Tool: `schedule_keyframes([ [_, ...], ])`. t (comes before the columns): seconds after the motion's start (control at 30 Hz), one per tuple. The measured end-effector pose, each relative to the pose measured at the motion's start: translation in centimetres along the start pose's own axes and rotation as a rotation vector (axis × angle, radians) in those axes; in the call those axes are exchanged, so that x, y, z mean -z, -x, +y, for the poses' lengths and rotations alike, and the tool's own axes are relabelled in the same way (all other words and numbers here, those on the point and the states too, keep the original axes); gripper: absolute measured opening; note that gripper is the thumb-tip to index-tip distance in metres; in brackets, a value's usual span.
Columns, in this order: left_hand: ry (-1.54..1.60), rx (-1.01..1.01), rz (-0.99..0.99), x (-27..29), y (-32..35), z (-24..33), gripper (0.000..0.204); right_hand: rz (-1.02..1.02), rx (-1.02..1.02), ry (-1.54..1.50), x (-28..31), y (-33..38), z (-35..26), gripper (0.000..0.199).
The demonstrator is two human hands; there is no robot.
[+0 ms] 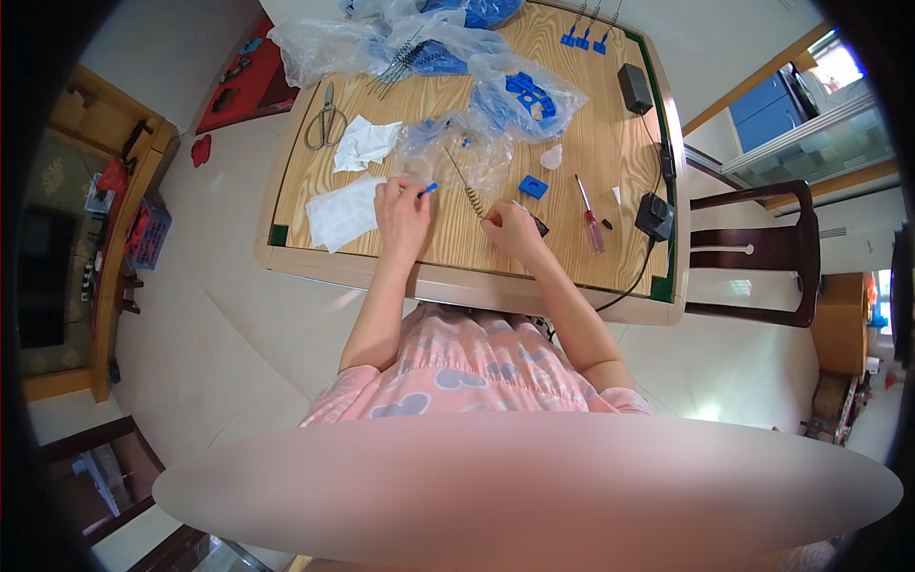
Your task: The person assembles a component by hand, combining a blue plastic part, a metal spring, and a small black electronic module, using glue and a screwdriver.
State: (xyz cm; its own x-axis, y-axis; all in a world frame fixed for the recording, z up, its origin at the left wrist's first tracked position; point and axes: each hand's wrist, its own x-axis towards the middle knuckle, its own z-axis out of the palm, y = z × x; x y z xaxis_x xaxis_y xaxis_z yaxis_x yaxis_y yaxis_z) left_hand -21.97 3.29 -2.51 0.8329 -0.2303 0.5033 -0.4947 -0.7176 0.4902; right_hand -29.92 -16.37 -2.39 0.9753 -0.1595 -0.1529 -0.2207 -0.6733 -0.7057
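Near the table's front edge, my left hand (402, 217) pinches a small blue plastic piece (428, 190) between its fingertips. My right hand (516, 231) is closed on the lower end of a thin dark wire spring (474, 198); its coiled part sits by my fingers and a straight end points away to the upper left. Partly under the right hand lies a small dark object (542, 227), mostly hidden. A blue block with a hole (533, 187) lies just beyond that hand. White tissue sheets (341, 214) lie beside my left hand.
Scissors (327, 126) lie at the left. Clear bags (448, 143) and a bag of blue parts (530, 98) spread across the far middle, with several loose springs (400, 65). A red screwdriver (593, 231), a black adapter (655, 216) and its cable lie at the right.
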Motion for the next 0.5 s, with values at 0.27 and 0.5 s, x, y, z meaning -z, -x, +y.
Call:
schedule_keyframes([
  [0.27,0.137,-0.012,-0.114,-2.1,2.9,-0.5,0.019,0.086,-0.029,-0.099,0.2,0.0,-1.1,0.023],
  [0.5,0.256,-0.028,-0.007,-2.4,2.9,0.0,0.02,0.164,-0.065,-0.281,-0.5,-0.6,0.6,0.023],
])
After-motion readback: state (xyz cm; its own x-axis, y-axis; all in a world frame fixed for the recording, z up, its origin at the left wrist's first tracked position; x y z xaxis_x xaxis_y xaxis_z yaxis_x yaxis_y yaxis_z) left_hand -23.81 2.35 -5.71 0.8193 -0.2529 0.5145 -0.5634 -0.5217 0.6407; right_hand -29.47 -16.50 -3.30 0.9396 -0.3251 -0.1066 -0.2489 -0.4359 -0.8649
